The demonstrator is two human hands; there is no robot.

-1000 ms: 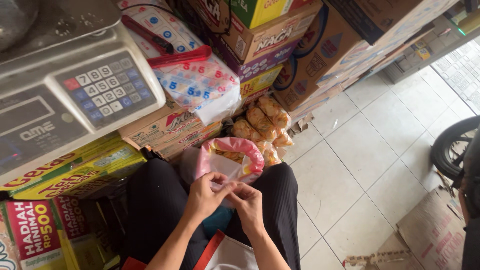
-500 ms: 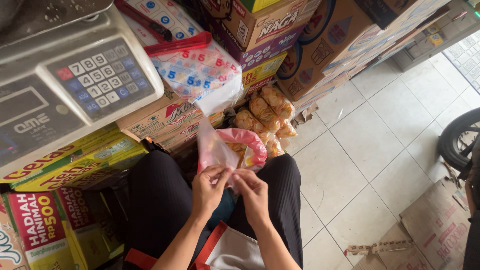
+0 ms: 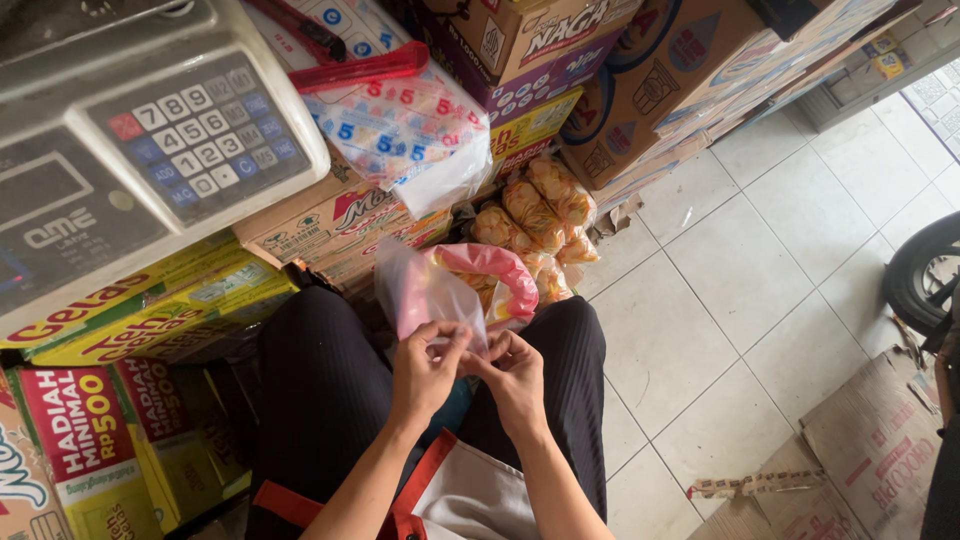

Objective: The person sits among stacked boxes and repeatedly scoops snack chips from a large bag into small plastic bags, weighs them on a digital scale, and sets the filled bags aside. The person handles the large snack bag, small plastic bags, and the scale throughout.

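My left hand (image 3: 425, 368) and my right hand (image 3: 516, 372) meet above my lap, fingertips pinching the lower edge of a small clear plastic bag (image 3: 425, 290) that stands up in front of them. Just behind that bag sits a larger pink-rimmed plastic bag (image 3: 497, 270) with yellowish snacks inside, wedged between my knees in black trousers (image 3: 320, 390). Both hands grip the clear bag; nothing else is in them.
A grey digital weighing scale (image 3: 150, 150) stands on stacked cartons (image 3: 330, 225) at the upper left. Packs of orange snacks (image 3: 540, 215) lie on the tiled floor (image 3: 760, 250) ahead. Yellow and red boxes (image 3: 90, 430) crowd my left; a tyre (image 3: 925, 270) and flattened cardboard (image 3: 870, 440) lie right.
The small clear bag has been lifted upright and spread in front of the pink bag. My hands stay together at its lower edge, shifted slightly up.
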